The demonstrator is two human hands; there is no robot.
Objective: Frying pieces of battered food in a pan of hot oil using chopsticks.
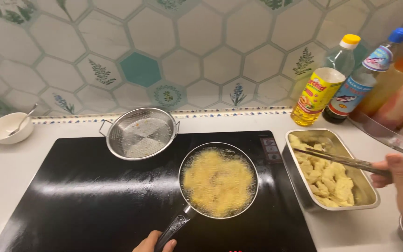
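Note:
A small frying pan (253, 163) full of bubbling yellow oil sits on the black cooktop (71, 200). My left hand (155, 242), at the bottom edge, grips the pan's dark handle (173, 228). My right hand (402, 175), at the right edge, holds long metal tongs (336, 159) whose tips reach over a rectangular metal tray (299, 186). Pale battered pieces (327, 179) fill that tray, which stands on the counter right of the cooktop.
A round metal strainer (141, 133) rests on the cooktop's back edge. A white bowl with a spoon (8, 127) stands at far left. An oil bottle (320, 91), a sauce bottle (357, 86) and other bottles stand back right by the tiled wall.

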